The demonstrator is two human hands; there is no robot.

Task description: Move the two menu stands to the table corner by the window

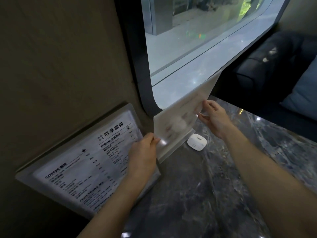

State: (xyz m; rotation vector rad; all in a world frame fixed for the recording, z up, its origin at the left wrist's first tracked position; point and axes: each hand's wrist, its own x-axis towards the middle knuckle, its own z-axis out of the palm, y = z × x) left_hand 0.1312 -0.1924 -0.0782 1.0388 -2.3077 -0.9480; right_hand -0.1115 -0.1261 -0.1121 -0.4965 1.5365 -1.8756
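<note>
A clear acrylic menu stand (178, 121) with a pale printed sheet stands tilted at the table corner below the window (197, 48). My left hand (144, 152) grips its lower left edge. My right hand (214, 115) pinches its right edge. A second, larger menu stand (82, 165) with black coffee-menu text leans against the beige wall at the left, partly hidden behind my left forearm.
The dark marble table (205, 194) fills the lower right. A small white square device (197, 142) lies on it just right of the held stand's base. A dark sofa (274, 66) with a blue cushion (305, 93) sits beyond the table's far edge.
</note>
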